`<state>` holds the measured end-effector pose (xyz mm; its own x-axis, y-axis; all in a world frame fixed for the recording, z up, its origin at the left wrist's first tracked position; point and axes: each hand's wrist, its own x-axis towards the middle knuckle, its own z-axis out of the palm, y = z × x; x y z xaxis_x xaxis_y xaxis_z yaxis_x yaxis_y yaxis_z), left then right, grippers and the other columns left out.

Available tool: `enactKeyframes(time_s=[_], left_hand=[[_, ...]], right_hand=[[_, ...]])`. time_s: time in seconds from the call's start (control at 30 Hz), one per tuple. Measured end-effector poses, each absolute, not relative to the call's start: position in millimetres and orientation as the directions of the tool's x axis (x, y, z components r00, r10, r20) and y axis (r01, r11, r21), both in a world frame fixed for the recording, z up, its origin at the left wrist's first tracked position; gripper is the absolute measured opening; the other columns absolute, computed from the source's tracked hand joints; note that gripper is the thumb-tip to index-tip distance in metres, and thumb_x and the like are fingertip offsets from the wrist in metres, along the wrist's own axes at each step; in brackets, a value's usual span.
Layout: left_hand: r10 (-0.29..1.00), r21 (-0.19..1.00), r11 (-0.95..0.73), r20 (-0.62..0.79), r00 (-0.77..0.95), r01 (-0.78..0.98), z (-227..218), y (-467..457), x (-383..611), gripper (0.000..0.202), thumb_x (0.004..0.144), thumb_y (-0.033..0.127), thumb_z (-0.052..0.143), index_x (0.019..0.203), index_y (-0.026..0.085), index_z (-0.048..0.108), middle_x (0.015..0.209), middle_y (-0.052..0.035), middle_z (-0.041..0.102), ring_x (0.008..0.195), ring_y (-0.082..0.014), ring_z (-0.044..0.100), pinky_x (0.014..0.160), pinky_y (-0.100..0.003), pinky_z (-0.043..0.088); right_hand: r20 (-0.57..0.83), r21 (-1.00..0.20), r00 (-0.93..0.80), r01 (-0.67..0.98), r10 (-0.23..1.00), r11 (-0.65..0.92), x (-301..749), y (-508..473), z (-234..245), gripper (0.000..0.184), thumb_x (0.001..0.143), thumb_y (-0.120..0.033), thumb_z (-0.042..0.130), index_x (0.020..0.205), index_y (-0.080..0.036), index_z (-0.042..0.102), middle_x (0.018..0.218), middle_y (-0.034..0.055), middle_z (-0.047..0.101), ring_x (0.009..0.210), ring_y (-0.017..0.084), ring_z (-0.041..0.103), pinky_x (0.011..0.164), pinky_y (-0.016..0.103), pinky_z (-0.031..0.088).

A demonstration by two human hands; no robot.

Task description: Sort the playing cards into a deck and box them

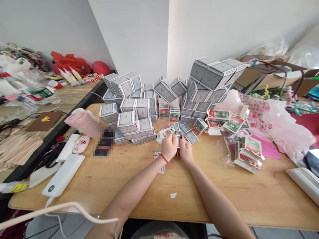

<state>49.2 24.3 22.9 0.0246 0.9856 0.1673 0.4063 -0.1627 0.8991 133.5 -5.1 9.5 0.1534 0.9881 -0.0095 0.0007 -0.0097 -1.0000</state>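
Both hands meet at the middle of the wooden table. My left hand (169, 146), below a red string bracelet, has its fingers closed around one side of some playing cards (178, 142). My right hand (185, 150) pinches the same cards from the other side; the fingers partly hide them. Loose face-up cards (166, 132) lie just behind my left hand. Face-down grey-backed cards (191, 137) spread behind and beside my right hand. Under my left wrist a few more cards (161, 168) lie on the table. Stacked blocks of grey-backed cards (136, 114) rise behind.
More card stacks (214, 74) lean against the wall. Red and green card boxes (249, 149) and a plastic bag (279, 122) lie to the right. On the left are a white power bank (63, 174), a pink roll (83, 122) and scissors (56, 154). A paper scrap (173, 195) lies near the front.
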Motion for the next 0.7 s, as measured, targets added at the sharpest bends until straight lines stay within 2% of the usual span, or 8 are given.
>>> enactKeyframes(time_s=[0.07,0.13,0.23,0.33,0.47,0.57,0.63,0.7], left_hand=[[0.999,0.982,0.023,-0.028,0.027,0.186,23.8,22.3,49.8,0.036,0.085,0.039,0.038,0.056,0.018,0.042,0.048,0.0010,0.046,0.046,-0.0095,0.044,0.044,-0.023,0.033],[0.972,0.976,0.219,-0.219,0.084,0.008,24.1,19.1,50.6,0.037,0.083,0.043,0.038,0.056,0.018,0.042,0.043,0.0035,0.042,0.037,-0.0079,0.039,0.037,-0.022,0.029],[0.931,0.936,0.347,-0.336,0.144,-0.059,25.1,13.5,50.7,0.040,0.081,0.049,0.039,0.056,0.018,0.042,0.038,0.0056,0.038,0.027,-0.0077,0.032,0.030,-0.022,0.023],[0.947,0.969,0.245,-0.238,0.215,-0.008,29.0,10.5,45.1,0.045,0.081,0.054,0.036,0.055,0.019,0.042,0.036,0.0044,0.040,0.028,-0.0094,0.038,0.032,-0.023,0.028],[0.956,0.949,-0.147,0.063,0.288,0.280,36.3,9.2,20.6,0.037,0.086,0.044,0.034,0.067,0.018,0.050,0.051,0.0006,0.054,0.045,-0.0108,0.052,0.048,-0.023,0.041],[0.895,0.688,-0.445,0.311,0.321,0.573,37.4,7.3,-4.8,0.018,0.084,0.030,0.044,0.076,0.018,0.054,0.073,-0.0036,0.060,0.073,-0.0150,0.057,0.069,-0.028,0.045],[0.842,0.531,-0.537,0.393,0.370,0.656,34.0,7.7,-16.6,0.010,0.082,0.023,0.045,0.083,0.018,0.054,0.084,-0.0056,0.060,0.087,-0.0180,0.055,0.079,-0.033,0.045],[0.810,0.442,-0.576,0.424,0.405,0.688,27.6,11.5,-19.7,0.014,0.082,0.019,0.044,0.092,0.018,0.054,0.095,-0.0073,0.058,0.097,-0.0193,0.053,0.085,-0.036,0.044]], right_hand=[[0.006,-1.000,0.161,0.026,0.987,0.002,134.1,-8.7,11.0,0.050,0.080,-0.062,0.033,0.051,-0.022,0.039,0.034,-0.0035,0.041,0.030,0.011,0.037,0.033,0.024,0.027],[0.034,-0.997,0.192,0.080,0.981,0.019,134.2,-13.1,11.7,0.048,0.079,-0.061,0.038,0.052,-0.022,0.041,0.037,-0.0029,0.044,0.032,0.011,0.038,0.034,0.024,0.027],[0.045,-0.993,0.193,0.114,0.980,0.023,133.0,-18.6,13.3,0.049,0.079,-0.060,0.039,0.050,-0.021,0.043,0.037,-0.0020,0.045,0.034,0.011,0.040,0.036,0.024,0.029],[0.012,-0.999,0.158,0.044,0.987,0.005,133.7,-18.0,15.7,0.051,0.081,-0.060,0.034,0.050,-0.021,0.043,0.037,-0.0016,0.045,0.032,0.012,0.040,0.035,0.025,0.029],[-0.048,-0.998,0.298,0.019,0.953,-0.057,146.9,-6.9,12.5,0.047,0.080,-0.061,0.033,0.052,-0.023,0.038,0.031,-0.0046,0.038,0.028,0.012,0.035,0.033,0.025,0.027],[-0.073,-0.968,0.409,0.192,0.910,-0.164,163.9,-0.1,6.6,0.035,0.077,-0.055,0.044,0.064,-0.023,0.045,0.031,-0.0068,0.037,0.030,0.014,0.039,0.036,0.025,0.026],[0.021,-0.923,0.540,0.334,0.841,-0.191,173.0,0.5,4.4,0.027,0.073,-0.046,0.053,0.080,-0.021,0.051,0.035,-0.0073,0.042,0.035,0.015,0.043,0.041,0.025,0.028],[0.101,-0.897,0.605,0.398,0.790,-0.190,177.7,-1.2,4.5,0.031,0.072,-0.039,0.054,0.095,-0.019,0.051,0.038,-0.0082,0.043,0.037,0.015,0.043,0.044,0.025,0.029]])
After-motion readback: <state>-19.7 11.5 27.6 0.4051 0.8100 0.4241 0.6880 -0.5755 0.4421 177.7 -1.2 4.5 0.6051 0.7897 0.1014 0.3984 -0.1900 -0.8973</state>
